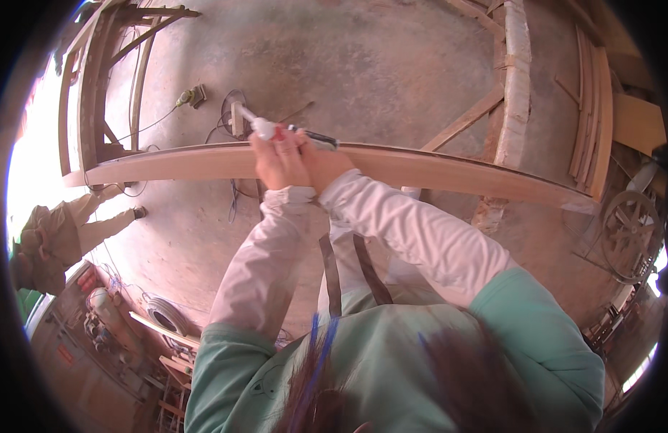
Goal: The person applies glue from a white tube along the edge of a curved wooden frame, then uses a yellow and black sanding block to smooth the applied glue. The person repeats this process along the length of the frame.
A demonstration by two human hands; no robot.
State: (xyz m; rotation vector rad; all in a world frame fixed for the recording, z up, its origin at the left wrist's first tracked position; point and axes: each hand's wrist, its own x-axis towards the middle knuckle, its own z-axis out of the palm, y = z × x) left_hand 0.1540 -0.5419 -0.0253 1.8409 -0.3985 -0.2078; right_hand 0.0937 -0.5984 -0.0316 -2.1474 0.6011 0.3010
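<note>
Timber (420, 164) stretched from nine to three o'clock, left hand (280, 167) and right hand (325, 164) closed around a white-and-red tool (263, 128) near eleven. Work seemed underway (how much was done or left, I couldn't tell).

Mottled pinkish-grey floor (391, 65), bright light (22, 166) (strongest at left)

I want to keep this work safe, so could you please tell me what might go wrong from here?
The left hand and right hand are close together at the long wooden plank; if the white-and-red object slips, knuckles might strike the wood. The green power tool lies on the floor with its cord trailing, perhaps a trip hazard. A co-worker near the plank's left end could bump it.
</note>
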